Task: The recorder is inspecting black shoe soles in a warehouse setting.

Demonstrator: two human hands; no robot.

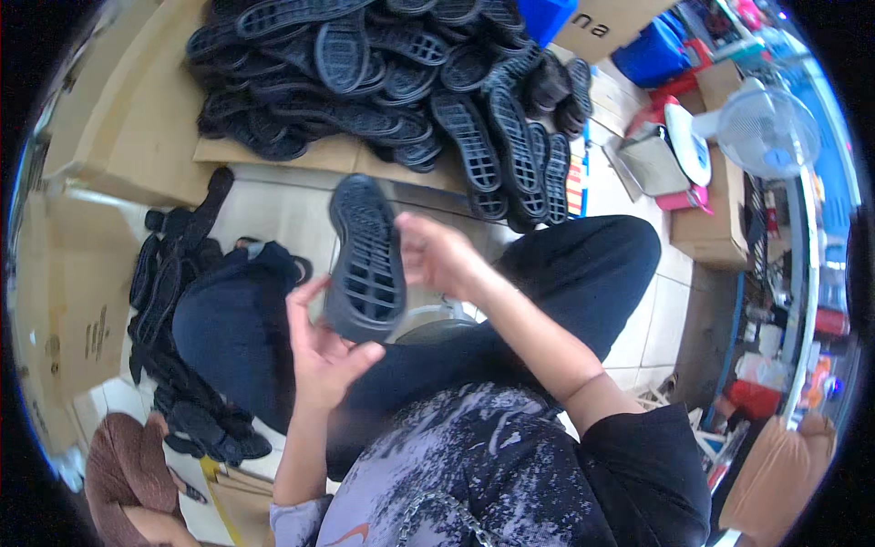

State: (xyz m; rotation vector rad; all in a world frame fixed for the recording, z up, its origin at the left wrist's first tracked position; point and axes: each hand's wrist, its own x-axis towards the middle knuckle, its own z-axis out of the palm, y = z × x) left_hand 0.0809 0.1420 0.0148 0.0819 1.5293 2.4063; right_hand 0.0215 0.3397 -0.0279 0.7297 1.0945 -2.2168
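Note:
A black rubber shoe sole (365, 251) is held up in front of me, toe end away, its open grid of ribs facing up. My left hand (324, 351) grips it at the near heel end, thumb on the near right and fingers along the left side. Against its right edge, my right hand (437, 255) has its slightly blurred fingers bent; part of them is hidden beside the sole. Beyond both hands lies a big heap of similar black soles (365, 100), piled on cardboard (273, 155).
More black soles (182, 310) lie on the tiled floor left of my knee. Cardboard boxes (82, 283) line the left side. At right stand a white fan (770, 132) and a loaded shelf. Other people's legs (137, 465) show at lower left and lower right (779, 483).

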